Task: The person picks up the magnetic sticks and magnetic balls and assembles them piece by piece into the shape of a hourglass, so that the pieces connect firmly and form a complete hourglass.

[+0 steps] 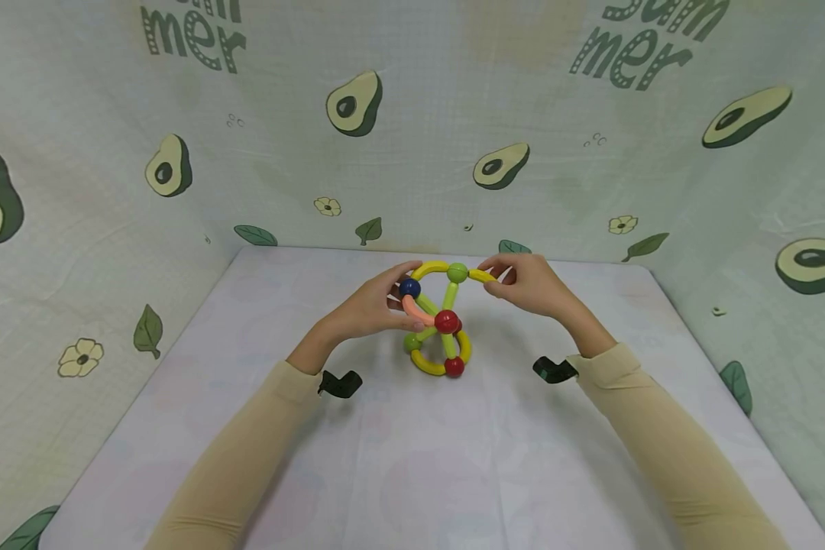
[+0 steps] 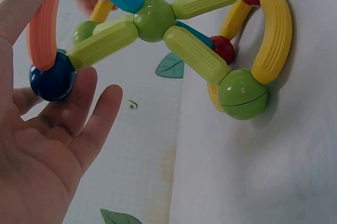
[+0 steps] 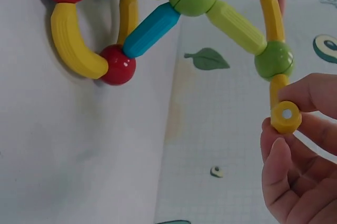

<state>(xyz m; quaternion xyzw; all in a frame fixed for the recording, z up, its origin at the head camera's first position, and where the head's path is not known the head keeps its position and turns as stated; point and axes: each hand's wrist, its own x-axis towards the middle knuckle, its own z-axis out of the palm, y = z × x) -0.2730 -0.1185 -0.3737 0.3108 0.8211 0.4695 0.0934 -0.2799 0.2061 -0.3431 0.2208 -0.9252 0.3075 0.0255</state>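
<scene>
A magnetic stick-and-ball structure stands on the table, its lower ring of curved yellow sticks (image 2: 275, 37) and balls resting on the surface. Straight lime sticks (image 2: 200, 55) and blue sticks (image 3: 151, 30) meet at a central green ball (image 2: 154, 19). My left hand (image 1: 364, 307) holds the upper left side, fingers around the dark blue ball (image 1: 409, 288) and thumb near the coral curved stick (image 1: 415, 308). At the upper right, my right hand (image 1: 531, 284) pinches a yellow curved stick (image 3: 286, 119). That stick's other end meets a green ball (image 1: 457, 273); its near end shows a metal dot.
The pale table (image 1: 412, 466) extends in front of the structure. A printed cloth wall (image 1: 426, 114) with avocados and leaves rises behind and at both sides. Dark wrist-camera mounts (image 1: 341, 384) jut inward from both sleeves.
</scene>
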